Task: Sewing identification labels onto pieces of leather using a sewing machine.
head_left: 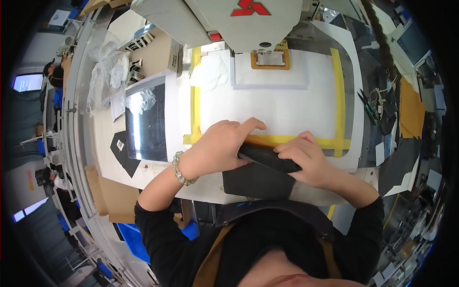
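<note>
Between my hands is a black, narrow, leather-like piece (pixel 268 160) with a tan strip along its far side, tilted above the front edge of the table. My left hand (pixel 215 146) grips its left end, thumb beneath and index finger raised away over the white work surface. At the other end, my right hand (pixel 306 160) pinches the piece between thumb and bent fingers. Directly under it, a flat black sheet (pixel 258 182) lies at the table's near edge. Whether the held piece is folded or layered, I cannot tell.
A white sewing machine head (pixel 248 26) overhangs the far side, above a small yellow frame (pixel 270 60). Yellow tape (pixel 340 95) borders the white surface (pixel 267 110). Left are a dark glossy plate (pixel 147 122), a cardboard box (pixel 158 57) and clear plastic bags (pixel 107 76); right, green-handled tweezers (pixel 368 107).
</note>
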Demonstrator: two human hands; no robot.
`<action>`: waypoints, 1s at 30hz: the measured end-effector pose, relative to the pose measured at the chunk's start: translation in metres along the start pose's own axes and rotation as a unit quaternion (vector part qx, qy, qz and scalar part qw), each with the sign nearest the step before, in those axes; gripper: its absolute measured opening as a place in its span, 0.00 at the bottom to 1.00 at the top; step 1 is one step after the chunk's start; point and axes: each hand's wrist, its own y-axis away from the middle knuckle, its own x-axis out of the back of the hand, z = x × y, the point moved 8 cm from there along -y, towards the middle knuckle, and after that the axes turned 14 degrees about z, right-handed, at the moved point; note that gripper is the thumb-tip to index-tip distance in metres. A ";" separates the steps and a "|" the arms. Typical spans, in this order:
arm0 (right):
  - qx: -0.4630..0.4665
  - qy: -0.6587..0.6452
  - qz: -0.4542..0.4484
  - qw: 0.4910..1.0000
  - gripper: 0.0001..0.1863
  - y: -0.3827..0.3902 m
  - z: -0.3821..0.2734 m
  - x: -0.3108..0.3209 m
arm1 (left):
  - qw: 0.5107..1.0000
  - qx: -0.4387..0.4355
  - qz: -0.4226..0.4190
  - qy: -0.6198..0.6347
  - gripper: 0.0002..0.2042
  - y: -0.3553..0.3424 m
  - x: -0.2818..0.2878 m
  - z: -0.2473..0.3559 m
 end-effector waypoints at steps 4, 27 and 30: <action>0.123 0.088 0.067 0.986 0.22 0.003 -0.026 0.006 | 0.984 -0.150 0.081 0.057 0.33 0.010 0.008 0.024; -0.121 -0.015 0.131 0.984 0.37 -0.023 0.017 0.036 | 0.960 -0.211 0.178 0.042 0.26 -0.024 0.023 0.013; -0.135 -0.034 0.192 0.971 0.34 -0.033 0.033 0.051 | 0.968 -0.159 0.176 0.085 0.24 -0.046 0.025 -0.001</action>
